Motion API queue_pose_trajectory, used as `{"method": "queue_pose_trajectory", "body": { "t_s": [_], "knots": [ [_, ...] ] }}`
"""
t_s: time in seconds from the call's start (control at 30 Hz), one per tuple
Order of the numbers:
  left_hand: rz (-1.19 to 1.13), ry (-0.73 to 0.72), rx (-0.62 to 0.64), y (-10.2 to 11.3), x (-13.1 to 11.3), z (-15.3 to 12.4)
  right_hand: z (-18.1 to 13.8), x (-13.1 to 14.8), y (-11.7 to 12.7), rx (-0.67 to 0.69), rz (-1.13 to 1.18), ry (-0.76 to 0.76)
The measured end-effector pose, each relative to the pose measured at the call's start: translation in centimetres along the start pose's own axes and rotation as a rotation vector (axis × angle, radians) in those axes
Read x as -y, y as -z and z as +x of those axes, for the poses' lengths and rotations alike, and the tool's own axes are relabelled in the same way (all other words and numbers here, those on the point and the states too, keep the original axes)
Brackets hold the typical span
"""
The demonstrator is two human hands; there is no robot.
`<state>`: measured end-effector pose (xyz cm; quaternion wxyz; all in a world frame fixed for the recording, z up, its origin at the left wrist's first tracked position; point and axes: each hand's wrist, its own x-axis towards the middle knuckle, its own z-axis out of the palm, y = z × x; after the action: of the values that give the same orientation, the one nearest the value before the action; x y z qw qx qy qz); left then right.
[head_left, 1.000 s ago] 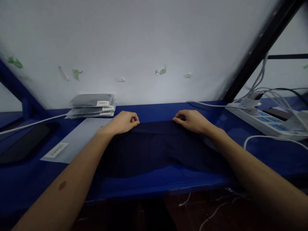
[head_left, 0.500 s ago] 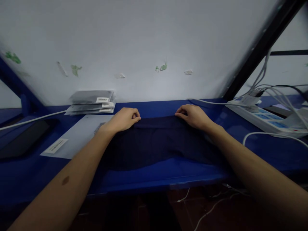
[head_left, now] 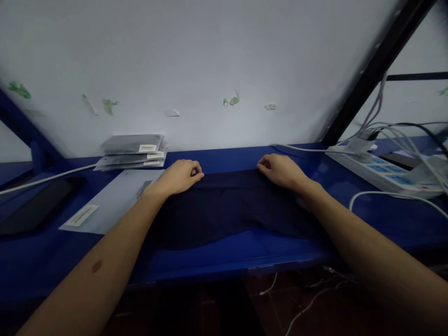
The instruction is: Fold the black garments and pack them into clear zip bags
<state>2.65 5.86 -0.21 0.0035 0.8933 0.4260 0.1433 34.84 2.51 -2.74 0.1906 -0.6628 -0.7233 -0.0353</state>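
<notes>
A dark navy piece of cloth, which looks like a garment (head_left: 224,205), lies spread on the blue table (head_left: 224,261). Its far edge runs between my two hands. My left hand (head_left: 184,175) pinches the far left corner, fingers curled in. At the far right corner, my right hand (head_left: 278,169) is closed on the same edge with thumb and fingers together. The cloth's left and right ends are partly hidden by my forearms. Beside my left wrist lies a flat, see-through plastic bag (head_left: 105,205) with a white label.
Several labelled bags lie in a stack (head_left: 135,145) against the white wall. A black phone-like slab (head_left: 38,205) is at the far left. On the right stands a white power strip (head_left: 385,170) with plugs and cables. A white cable (head_left: 395,193) loops near my right forearm.
My right hand has shifted very slightly along the cloth's far edge. The view has tilted a little; the cloth and my left hand look nearly the same.
</notes>
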Motion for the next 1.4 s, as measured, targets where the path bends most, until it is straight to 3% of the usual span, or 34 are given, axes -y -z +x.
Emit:
{"method": "queue_pose_trajectory", "body": {
  "t_s": [0.4, 0.97, 1.23, 1.4],
  "knots": [
    [0.019, 0.003, 0.016, 0.0, -0.1, 0.0, -0.1, 0.0, 0.0, -0.004, -0.005, -0.083],
    [0.000, 0.020, 0.004, 0.5, -0.3, -0.9, -0.3, 0.5, 0.3, -0.017, 0.012, -0.086],
    [0.129, -0.009, -0.126, 3.4, -3.7, -5.5, -3.8, 1.4, 1.8, -0.262, 0.147, -0.087],
    [0.166, -0.038, -0.082, 5.1, -5.0, -10.2, -8.0, 1.6, 4.0, -0.240, 0.275, 0.082]
  ]
}}
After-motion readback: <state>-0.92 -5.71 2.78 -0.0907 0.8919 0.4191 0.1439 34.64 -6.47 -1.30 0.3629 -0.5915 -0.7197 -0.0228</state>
